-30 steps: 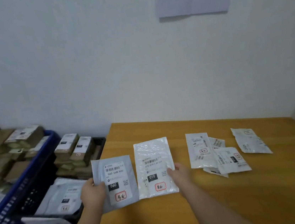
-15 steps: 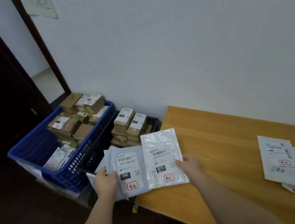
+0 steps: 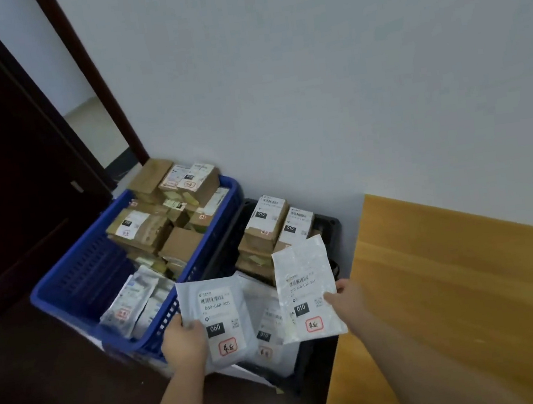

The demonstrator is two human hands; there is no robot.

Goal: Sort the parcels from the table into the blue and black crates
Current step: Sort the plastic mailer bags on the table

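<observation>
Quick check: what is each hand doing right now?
Left hand: grips the 060 parcel.
Right hand: pinches the 010 parcel.

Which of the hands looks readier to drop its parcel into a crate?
Probably the right hand: its 010 parcel hangs over the black crate, whose boxes also read 010. The left hand's 060 parcel sits at the blue crate's rim, not over it.

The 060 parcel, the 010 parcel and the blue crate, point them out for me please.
060 parcel [image 3: 220, 311]: head view, on its white label below the barcode.
010 parcel [image 3: 302, 284]: head view, on its middle, near the barcode.
blue crate [image 3: 76, 275]: head view, on its bare left inner wall.
</observation>
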